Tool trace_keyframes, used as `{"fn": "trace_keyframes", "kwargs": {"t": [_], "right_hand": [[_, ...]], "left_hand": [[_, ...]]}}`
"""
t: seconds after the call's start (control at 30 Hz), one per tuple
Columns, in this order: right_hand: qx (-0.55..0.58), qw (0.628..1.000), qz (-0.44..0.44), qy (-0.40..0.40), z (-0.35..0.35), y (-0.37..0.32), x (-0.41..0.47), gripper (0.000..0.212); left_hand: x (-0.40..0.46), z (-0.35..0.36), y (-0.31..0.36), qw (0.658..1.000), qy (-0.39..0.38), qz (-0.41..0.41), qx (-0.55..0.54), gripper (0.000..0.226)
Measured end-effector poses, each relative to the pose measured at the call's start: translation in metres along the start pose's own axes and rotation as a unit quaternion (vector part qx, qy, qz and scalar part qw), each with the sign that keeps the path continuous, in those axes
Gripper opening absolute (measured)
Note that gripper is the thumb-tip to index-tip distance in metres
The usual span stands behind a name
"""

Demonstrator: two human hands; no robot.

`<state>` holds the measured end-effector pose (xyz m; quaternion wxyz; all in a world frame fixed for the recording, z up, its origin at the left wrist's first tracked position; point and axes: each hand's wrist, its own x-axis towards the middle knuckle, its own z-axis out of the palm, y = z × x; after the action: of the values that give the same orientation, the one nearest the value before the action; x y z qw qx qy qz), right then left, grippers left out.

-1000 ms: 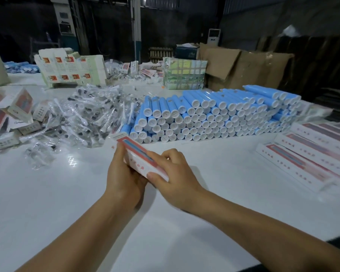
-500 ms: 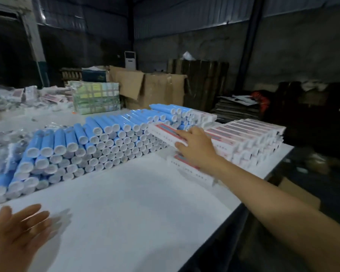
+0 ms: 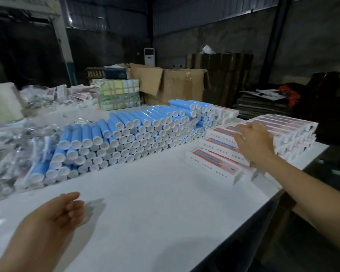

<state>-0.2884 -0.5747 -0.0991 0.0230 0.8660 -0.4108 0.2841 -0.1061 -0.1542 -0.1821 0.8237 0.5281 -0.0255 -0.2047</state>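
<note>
Carton set down, the right hand (image 3: 253, 143) now presses spread fingers flat on the stacked cartons (image 3: 216, 163) at the desk's (image 3: 165, 213) right edge. The left hand (image 3: 53, 218), fingers relaxed and empty, should next fetch a blue tube (image 3: 119, 125).

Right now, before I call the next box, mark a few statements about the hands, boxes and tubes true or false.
1. The right hand rests on the red-and-white boxes. True.
2. The blue tubes lie stacked with their white caps toward the camera. True.
3. The left hand grips a blue tube. False: it holds nothing and hovers open over the white table.
4. The red-and-white boxes lie left of the blue tubes. False: they lie right of them, near the table's right edge.
5. A brown cardboard carton stands beyond the tubes. True.
</note>
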Motion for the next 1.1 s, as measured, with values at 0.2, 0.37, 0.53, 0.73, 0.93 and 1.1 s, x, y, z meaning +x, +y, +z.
{"fn": "trace_keyframes", "kwargs": {"t": [0.2, 0.37, 0.53, 0.73, 0.93, 1.1], "right_hand": [[0.264, 0.942, -0.188, 0.089, -0.019, -0.110, -0.021, 0.019], [0.352, 0.877, -0.326, 0.010, -0.007, -0.215, -0.090, 0.023], [0.325, 0.850, -0.403, -0.093, 0.035, -0.257, -0.143, 0.015], [0.252, 0.844, -0.442, -0.171, 0.063, -0.260, -0.149, 0.020], [0.248, 0.840, -0.440, -0.198, 0.061, -0.258, -0.147, 0.018], [0.252, 0.846, -0.425, -0.201, 0.062, -0.257, -0.149, 0.017]], "left_hand": [[-0.030, 0.022, 0.012, 0.998, 0.001, 0.044, 0.052, 0.014], [-0.040, 0.022, 0.018, 0.998, 0.012, 0.034, 0.048, 0.014], [-0.036, 0.018, 0.018, 0.998, 0.006, 0.022, 0.053, 0.020], [-0.031, 0.017, 0.016, 0.998, -0.018, 0.018, 0.056, 0.022], [-0.038, 0.020, 0.019, 0.998, -0.026, 0.006, 0.062, 0.019], [-0.041, 0.005, 0.057, 0.991, -0.006, 0.023, 0.134, 0.010]]}}
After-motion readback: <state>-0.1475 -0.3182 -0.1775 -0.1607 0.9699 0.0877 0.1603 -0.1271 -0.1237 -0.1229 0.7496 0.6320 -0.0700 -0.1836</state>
